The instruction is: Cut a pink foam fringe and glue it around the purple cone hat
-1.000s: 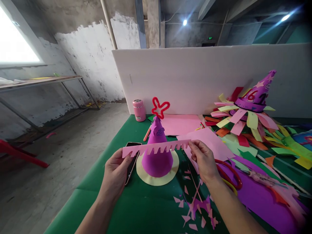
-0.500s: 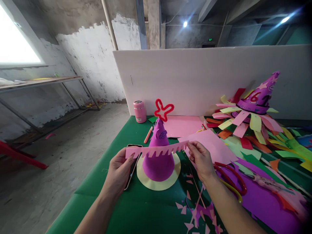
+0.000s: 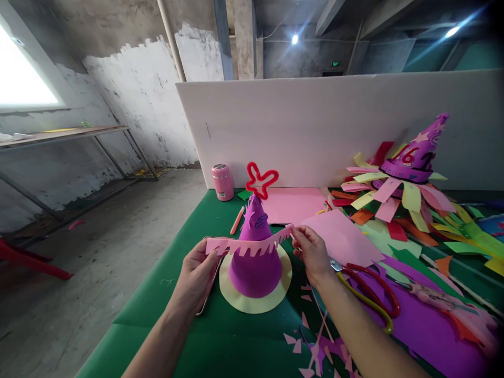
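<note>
A pink paper strip (image 3: 254, 247) with a jagged, notched lower edge stretches between my two hands, in front of a purple cone hat (image 3: 255, 275). My left hand (image 3: 199, 273) pinches its plain left end; my right hand (image 3: 311, 252) pinches the right end between thumb and fingers. The strip bows slightly around the cone's middle; whether it touches the cone I cannot tell. The hat stands upright on a pale yellow round brim (image 3: 255, 307), topped by a red fuzzy star (image 3: 261, 180). Behind my left hand, a phone (image 3: 209, 291) is partly hidden.
Scissors (image 3: 368, 291) with red and yellow handles lie right of my right forearm, on purple sheet (image 3: 433, 336). Pink scraps (image 3: 297, 341) litter the front. A pink jar (image 3: 222, 182), an orange marker (image 3: 237, 220) and a fringed purple hat (image 3: 413, 163) stand or lie farther back.
My hands have come a little closer together, the right one moving left. The strip now bends more around the cone. The view has shifted slightly.
</note>
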### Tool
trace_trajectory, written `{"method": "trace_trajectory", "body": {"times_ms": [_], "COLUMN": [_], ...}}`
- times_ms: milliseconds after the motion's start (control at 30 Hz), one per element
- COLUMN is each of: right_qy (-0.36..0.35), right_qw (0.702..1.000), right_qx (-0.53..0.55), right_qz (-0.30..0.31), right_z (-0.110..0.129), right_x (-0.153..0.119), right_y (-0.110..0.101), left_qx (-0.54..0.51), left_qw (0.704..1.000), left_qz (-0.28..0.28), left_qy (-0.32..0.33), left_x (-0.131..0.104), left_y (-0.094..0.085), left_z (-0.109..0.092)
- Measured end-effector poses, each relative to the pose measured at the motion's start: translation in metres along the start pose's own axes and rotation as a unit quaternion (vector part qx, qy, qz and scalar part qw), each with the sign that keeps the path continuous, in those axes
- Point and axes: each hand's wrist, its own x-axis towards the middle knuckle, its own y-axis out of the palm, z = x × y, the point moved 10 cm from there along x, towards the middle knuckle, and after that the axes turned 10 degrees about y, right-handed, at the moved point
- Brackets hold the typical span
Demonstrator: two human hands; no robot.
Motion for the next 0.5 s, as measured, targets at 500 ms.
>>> {"method": "trace_trajectory", "body": {"times_ms": [500], "right_qy": [0.063], "right_qw": [0.997], "right_qx": [0.022], "right_qz": [0.048], "right_z": [-0.013], "right_x": [0.007], "right_y": [0.029], "left_qx": [-0.002], "left_qw": [0.999], "left_qz": [-0.003], "left_qy": [-0.036], "left_x": [0.007], "left_y": [0.000], "left_z": [0.011]}}
